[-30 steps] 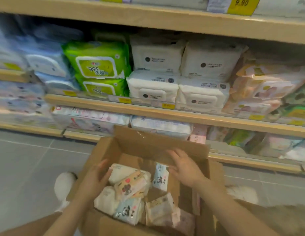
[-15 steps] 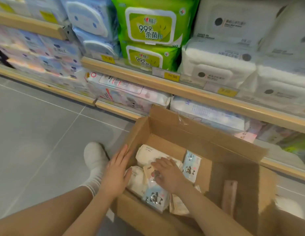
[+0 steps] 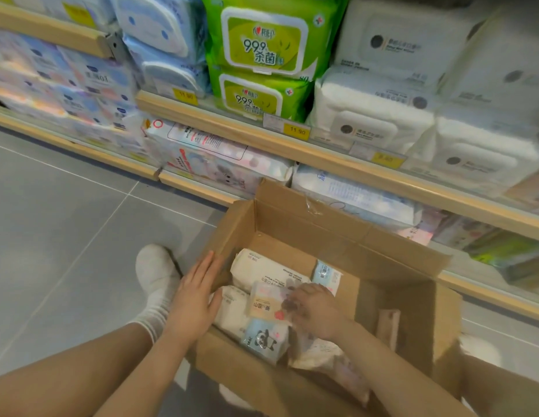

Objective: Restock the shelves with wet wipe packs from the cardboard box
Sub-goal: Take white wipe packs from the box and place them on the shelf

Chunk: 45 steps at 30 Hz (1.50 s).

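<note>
Down at floor level, head view: my right hand (image 3: 315, 311) curls its fingers onto a small peach-labelled pack (image 3: 266, 303) lying atop the loose packs in the cardboard box (image 3: 292, 218); whether it has a firm pinch I cannot tell. My left hand (image 3: 196, 299), fingers straight, lies flat against the box's left wall. I judge the pick goes best pinched along a sealed edge and lifted straight up, the box steadied meanwhile. Packs are soft, glossy film pillows, likely slippery; the corrugated walls are stiff and matt. Shelf (image 3: 292, 145) stock stands just beyond.
</note>
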{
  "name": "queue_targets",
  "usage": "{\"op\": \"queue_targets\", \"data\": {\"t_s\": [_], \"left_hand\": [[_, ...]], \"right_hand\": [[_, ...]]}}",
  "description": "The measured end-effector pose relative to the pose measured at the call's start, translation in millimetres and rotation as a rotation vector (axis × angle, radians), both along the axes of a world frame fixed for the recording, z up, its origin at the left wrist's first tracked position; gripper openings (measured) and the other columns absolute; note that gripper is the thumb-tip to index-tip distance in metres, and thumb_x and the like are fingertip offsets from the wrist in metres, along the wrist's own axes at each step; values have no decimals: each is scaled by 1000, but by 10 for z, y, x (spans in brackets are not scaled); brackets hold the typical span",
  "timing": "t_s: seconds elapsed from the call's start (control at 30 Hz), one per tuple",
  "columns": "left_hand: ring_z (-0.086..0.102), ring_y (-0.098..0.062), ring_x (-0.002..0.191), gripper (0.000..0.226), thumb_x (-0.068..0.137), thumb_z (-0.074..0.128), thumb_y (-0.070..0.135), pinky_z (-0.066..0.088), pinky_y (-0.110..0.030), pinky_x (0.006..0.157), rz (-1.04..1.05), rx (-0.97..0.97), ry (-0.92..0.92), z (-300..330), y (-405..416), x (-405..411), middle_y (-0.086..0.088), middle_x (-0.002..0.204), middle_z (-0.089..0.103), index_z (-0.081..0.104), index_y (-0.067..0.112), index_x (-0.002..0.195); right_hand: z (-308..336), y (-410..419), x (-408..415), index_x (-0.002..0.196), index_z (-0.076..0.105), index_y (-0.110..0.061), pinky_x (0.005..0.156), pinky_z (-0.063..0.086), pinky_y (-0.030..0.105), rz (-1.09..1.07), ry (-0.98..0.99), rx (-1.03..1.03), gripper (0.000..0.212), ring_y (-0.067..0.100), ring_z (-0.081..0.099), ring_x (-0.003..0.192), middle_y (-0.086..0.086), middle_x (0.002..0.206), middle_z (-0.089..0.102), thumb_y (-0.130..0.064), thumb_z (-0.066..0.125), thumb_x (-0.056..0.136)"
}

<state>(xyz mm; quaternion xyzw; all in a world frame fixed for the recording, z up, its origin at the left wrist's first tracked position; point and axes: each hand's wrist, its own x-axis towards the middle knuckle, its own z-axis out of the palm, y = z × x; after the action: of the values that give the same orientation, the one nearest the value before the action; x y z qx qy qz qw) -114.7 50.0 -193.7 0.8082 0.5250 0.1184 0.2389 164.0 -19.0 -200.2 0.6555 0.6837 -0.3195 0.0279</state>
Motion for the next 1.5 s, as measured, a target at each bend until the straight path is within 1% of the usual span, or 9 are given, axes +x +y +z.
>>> {"op": "queue_targets", "data": {"t_s": [0.13,0.27,0.4,0.53,0.67,0.9,1.07,1.37,1.5], "left_hand": [[15,-10,142,65,90,31,43,17,-37,116,24,-15,-19,21,-40,10,10,156,11,14,27,150],[14,-9,142,65,91,38,36,14,-32,116,31,-32,-27,20,-33,8,11,157,10,12,29,150],[15,-12,143,69,92,49,28,17,-38,117,51,-69,-39,-13,-7,-9,11,157,10,12,32,150],[16,-12,143,70,92,51,28,19,-40,117,57,-75,-39,-15,-13,-8,11,157,11,12,32,150],[21,-17,142,67,90,46,35,21,-42,116,58,-50,-17,-24,-8,-18,8,157,14,14,29,150],[22,-18,142,68,88,38,41,22,-42,116,52,-33,11,-22,-16,20,5,157,16,14,29,150],[24,-16,141,66,88,38,40,21,-38,115,63,-33,-10,8,-4,35,7,156,18,16,29,149],[25,-17,139,66,87,45,34,22,-37,114,79,-60,-40,13,25,15,6,155,22,19,31,147],[27,-19,139,66,85,41,38,20,-35,113,77,-45,-22,30,6,19,3,155,24,21,28,148]], "right_hand": [[11,168,-323,137,44,-24,113,23,35,69,56,56,50,19,33,133,-2,142,41,-39,54,91],[-111,321,-616,144,34,-30,119,5,40,191,43,17,52,19,12,145,-2,158,18,-31,47,94],[-163,299,-569,137,44,-33,116,-5,44,214,-16,-2,44,19,13,144,-2,156,19,-38,45,93],[-143,118,-325,130,49,-36,116,-2,47,197,-44,-21,41,19,20,141,-1,151,27,-46,48,89],[-41,-104,-33,126,53,-32,117,3,44,140,-78,-60,38,19,26,136,-2,143,33,-42,49,90],[112,-67,69,131,51,-23,111,21,30,44,-67,20,41,19,31,134,0,144,37,-39,49,94],[48,188,-129,139,44,-25,114,19,32,108,-28,49,45,19,27,137,0,149,33,-33,49,94],[-182,182,-421,128,54,-33,117,9,40,222,20,26,35,22,16,143,2,155,22,-34,50,93],[-66,58,-233,127,53,-29,116,15,39,136,36,34,35,22,25,137,2,148,34,-34,51,92]]}}
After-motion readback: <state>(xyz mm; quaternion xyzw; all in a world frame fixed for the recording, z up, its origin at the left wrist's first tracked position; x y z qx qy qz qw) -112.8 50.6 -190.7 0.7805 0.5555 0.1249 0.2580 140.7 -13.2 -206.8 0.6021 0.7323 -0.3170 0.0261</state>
